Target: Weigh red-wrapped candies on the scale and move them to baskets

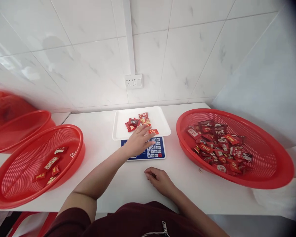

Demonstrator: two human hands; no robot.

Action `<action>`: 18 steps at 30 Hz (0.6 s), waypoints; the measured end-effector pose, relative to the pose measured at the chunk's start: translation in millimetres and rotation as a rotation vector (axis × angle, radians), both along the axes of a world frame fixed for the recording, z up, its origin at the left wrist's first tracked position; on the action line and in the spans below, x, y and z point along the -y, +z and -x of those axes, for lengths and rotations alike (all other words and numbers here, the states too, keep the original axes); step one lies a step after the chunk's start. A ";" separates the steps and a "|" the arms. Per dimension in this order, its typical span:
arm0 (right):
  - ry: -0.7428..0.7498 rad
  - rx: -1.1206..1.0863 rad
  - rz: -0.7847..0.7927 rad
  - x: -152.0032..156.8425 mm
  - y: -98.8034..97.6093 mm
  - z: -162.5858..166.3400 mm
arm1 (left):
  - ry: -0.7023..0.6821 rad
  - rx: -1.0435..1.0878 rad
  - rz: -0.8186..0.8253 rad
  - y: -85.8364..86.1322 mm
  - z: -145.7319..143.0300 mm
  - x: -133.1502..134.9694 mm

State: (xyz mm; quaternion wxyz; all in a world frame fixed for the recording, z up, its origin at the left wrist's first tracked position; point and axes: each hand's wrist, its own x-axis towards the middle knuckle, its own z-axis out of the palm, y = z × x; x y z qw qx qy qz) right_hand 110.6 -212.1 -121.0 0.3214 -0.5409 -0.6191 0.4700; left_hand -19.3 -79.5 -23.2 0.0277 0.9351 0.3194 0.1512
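Observation:
My left hand (pixel 138 141) reaches forward over the blue keypad of a scale (pixel 155 152), fingers stretched out and apart, fingertips at the front edge of the white weighing tray (pixel 160 120). A small pile of red wrapped candies (pixel 138 122) lies on that tray, and one red candy (pixel 153 131) sits right by my fingertips. My right hand (pixel 160 180) rests on the white table (pixel 128 181) in front of the scale, fingers curled loosely, nothing visible in it.
A large red mesh basket (pixel 268 171) at the right holds many red candies (pixel 219 144). A red basket (pixel 71 154) at the left holds several candies, with another red basket (pixel 19 131) behind it. A wall socket (pixel 134 81) is above the scale.

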 end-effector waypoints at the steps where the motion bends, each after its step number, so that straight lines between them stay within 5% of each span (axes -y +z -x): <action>1: 0.000 -0.011 0.004 0.2 -0.6 -0.1 | -0.010 -0.029 0.003 0.0 -10.0 -2.0; 5: 0.001 -0.027 0.004 0.6 -2.5 -1.4 | 0.014 -0.101 -0.014 -0.8 -24.3 -11.8; 12: 0.029 0.040 -0.047 -0.1 2.5 -1.6 | 0.183 -0.099 -0.100 -2.5 -7.1 -19.9; 18: 0.018 0.020 -0.042 -0.8 3.4 -0.4 | 0.195 -0.066 0.005 -3.6 1.3 -25.5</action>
